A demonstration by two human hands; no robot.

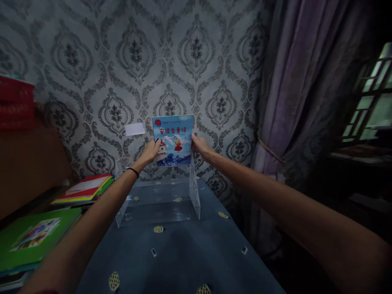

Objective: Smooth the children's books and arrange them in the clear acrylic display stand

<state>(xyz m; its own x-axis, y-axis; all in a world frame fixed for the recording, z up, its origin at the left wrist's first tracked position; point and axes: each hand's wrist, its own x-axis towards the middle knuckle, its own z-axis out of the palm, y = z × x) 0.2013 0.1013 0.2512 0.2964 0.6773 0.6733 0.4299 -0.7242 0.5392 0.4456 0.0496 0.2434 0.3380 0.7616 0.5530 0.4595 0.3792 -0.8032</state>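
Note:
A blue picture book point(173, 143) with red lettering and a drawn figure on its cover stands upright, facing me, between my hands. My left hand point(150, 150) grips its left edge, and my right hand point(200, 145) pinches the right edge. Beneath and behind the book is a clear plastic rack point(194, 192) with tiers, standing on the blue patterned tablecloth point(196, 249). The book's lower edge hangs over the rack's upper part; whether it touches the rack I cannot tell.
At left lie a green book point(33, 237) and a stack of red, yellow and green folders point(87, 188). Behind them are a cardboard box point(30, 163) and a red basket point(15, 102). A patterned wall backs the table, and a purple curtain point(284, 90) hangs at right.

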